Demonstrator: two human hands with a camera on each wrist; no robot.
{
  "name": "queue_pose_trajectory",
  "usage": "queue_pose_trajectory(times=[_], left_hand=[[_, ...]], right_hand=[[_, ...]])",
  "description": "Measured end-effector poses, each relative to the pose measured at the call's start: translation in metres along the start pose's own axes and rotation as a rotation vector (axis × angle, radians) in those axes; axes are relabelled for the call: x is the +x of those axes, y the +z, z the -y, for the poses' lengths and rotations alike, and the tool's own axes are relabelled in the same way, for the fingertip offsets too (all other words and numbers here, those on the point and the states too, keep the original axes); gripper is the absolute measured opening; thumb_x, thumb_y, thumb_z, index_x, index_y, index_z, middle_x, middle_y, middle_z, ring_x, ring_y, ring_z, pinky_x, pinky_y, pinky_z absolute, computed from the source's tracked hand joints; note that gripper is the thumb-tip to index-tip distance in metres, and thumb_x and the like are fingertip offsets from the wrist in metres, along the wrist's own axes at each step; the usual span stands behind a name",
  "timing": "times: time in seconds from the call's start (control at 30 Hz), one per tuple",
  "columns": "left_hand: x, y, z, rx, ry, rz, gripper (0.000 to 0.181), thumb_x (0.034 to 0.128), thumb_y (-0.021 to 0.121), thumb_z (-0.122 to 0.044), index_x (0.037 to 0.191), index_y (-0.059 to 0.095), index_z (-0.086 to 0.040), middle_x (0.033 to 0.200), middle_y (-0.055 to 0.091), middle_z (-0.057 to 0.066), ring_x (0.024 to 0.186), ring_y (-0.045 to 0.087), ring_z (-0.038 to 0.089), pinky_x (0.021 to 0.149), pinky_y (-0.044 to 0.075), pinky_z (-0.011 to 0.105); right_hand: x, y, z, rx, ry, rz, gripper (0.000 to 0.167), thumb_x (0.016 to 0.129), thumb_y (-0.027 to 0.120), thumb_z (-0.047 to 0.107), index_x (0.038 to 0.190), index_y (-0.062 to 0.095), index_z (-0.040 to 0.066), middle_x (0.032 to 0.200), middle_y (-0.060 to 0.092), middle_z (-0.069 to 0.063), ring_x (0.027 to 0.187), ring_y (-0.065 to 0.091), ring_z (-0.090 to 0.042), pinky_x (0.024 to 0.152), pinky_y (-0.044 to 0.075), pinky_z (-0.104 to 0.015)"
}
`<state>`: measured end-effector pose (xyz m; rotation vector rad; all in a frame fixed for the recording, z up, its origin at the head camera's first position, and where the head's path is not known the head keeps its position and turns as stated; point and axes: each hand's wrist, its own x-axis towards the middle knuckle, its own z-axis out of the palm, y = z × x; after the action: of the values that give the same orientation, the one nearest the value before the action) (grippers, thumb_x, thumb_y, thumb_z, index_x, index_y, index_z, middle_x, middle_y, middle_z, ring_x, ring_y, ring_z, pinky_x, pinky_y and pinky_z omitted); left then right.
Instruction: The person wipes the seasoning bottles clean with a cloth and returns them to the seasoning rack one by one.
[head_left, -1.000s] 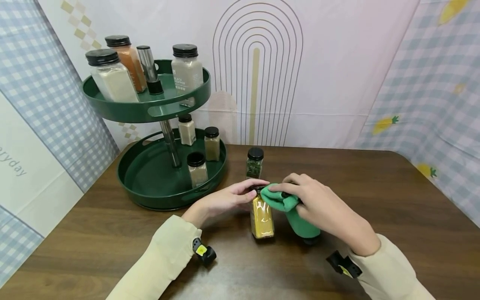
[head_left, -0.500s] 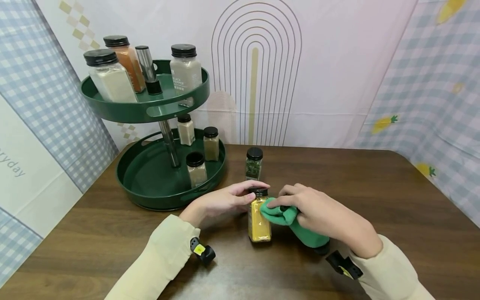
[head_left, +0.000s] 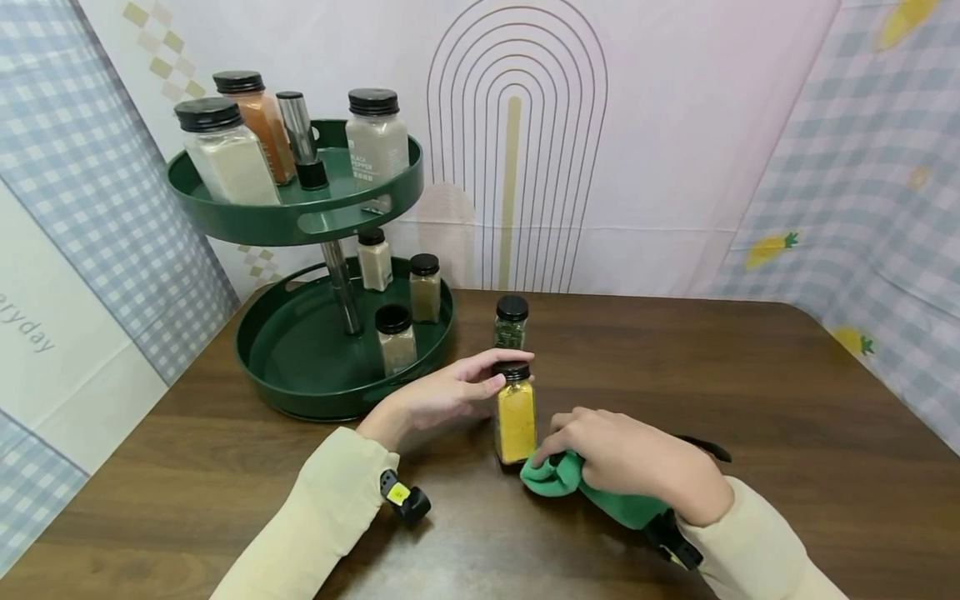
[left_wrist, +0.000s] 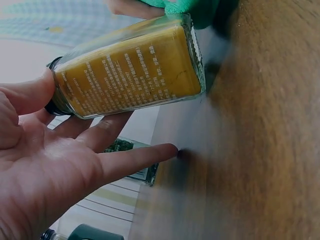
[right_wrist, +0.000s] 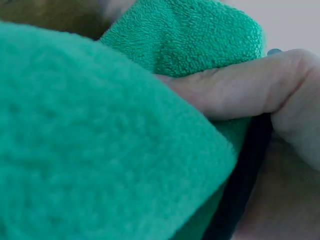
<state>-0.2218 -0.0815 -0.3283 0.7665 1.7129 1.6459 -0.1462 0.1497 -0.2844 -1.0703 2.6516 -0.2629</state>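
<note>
My left hand (head_left: 442,396) grips a glass spice jar (head_left: 516,421) of yellow powder by its black lid, thumb on the near side. In the left wrist view the jar (left_wrist: 130,70) shows printed white text, and its base is slightly off the table. My right hand (head_left: 622,454) holds a bunched green cloth (head_left: 551,477) at the jar's lower right corner. Close up in the right wrist view, the thumb presses into the terry cloth (right_wrist: 210,35), which has a dark strap (right_wrist: 245,175). Behind the yellow jar stands a small jar of green herbs (head_left: 511,325).
A two-tier green turntable rack (head_left: 300,404) stands at the left. Large black-lidded jars, one a white jar (head_left: 228,162), fill its upper tier; smaller jars, such as a beige one (head_left: 396,342), sit below. A patterned cloth backdrop (head_left: 660,150) rises behind the wooden table (head_left: 750,392).
My right hand has moved the green cloth down the yellow jar from near its lid to its base. The left hand keeps its hold while the jar shifts and turns slightly.
</note>
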Motion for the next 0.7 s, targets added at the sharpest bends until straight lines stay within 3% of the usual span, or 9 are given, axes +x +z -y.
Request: queue_pose_trajectory(times=[0.1,0.23,0.3,0.37,0.47,0.7], left_hand=[[0.001,0.002,-0.002,0.009,-0.011,-0.004,0.046,0.0996,0.041,-0.02,0.144,0.031,-0.02,0.15,0.028,0.01,0.132,0.037,0.026,0.107,0.029,0.054],[0.003,0.005,-0.003,0.036,-0.008,-0.003,0.045,0.0992,0.043,-0.021,0.143,0.033,-0.022,0.146,0.034,0.008,0.128,0.041,0.022,0.104,0.033,0.053],[0.004,0.006,-0.003,0.045,0.001,0.0,0.045,0.0987,0.044,-0.021,0.143,0.034,-0.023,0.145,0.036,0.007,0.126,0.043,0.021,0.102,0.035,0.053],[0.004,0.006,-0.003,0.055,0.009,0.006,0.045,0.0983,0.045,-0.022,0.142,0.035,-0.023,0.145,0.036,0.006,0.125,0.044,0.021,0.101,0.036,0.053],[0.003,0.006,-0.003,0.058,0.014,0.015,0.046,0.0982,0.045,-0.022,0.143,0.034,-0.023,0.145,0.035,0.004,0.124,0.044,0.021,0.101,0.035,0.054],[0.003,0.006,-0.002,0.067,0.017,0.018,0.045,0.0987,0.044,-0.024,0.143,0.034,-0.022,0.149,0.03,0.001,0.125,0.044,0.02,0.102,0.034,0.054]], right_hand=[[-0.005,-0.005,-0.002,-0.032,-0.036,-0.074,0.064,0.073,0.045,-0.018,0.105,0.069,0.031,0.096,0.058,0.012,0.09,0.053,-0.013,0.07,0.041,-0.026],[-0.008,-0.013,-0.005,-0.126,-0.095,-0.336,0.065,0.073,0.046,-0.018,0.108,0.068,0.032,0.099,0.059,0.01,0.087,0.052,-0.01,0.071,0.043,-0.027],[-0.007,-0.015,-0.005,-0.176,-0.083,-0.466,0.063,0.074,0.049,-0.016,0.111,0.067,0.032,0.102,0.06,0.007,0.088,0.054,-0.013,0.072,0.046,-0.031],[-0.005,-0.015,-0.005,-0.205,-0.07,-0.536,0.06,0.075,0.052,-0.014,0.114,0.067,0.029,0.105,0.06,0.002,0.091,0.055,-0.017,0.074,0.047,-0.035],[-0.001,-0.012,-0.006,-0.212,-0.05,-0.542,0.057,0.076,0.053,-0.013,0.114,0.067,0.027,0.107,0.06,0.0,0.092,0.055,-0.018,0.074,0.048,-0.035],[-0.001,-0.01,-0.007,-0.182,-0.117,-0.44,0.061,0.073,0.048,-0.018,0.108,0.069,0.027,0.105,0.062,0.004,0.092,0.055,-0.015,0.077,0.047,-0.031]])
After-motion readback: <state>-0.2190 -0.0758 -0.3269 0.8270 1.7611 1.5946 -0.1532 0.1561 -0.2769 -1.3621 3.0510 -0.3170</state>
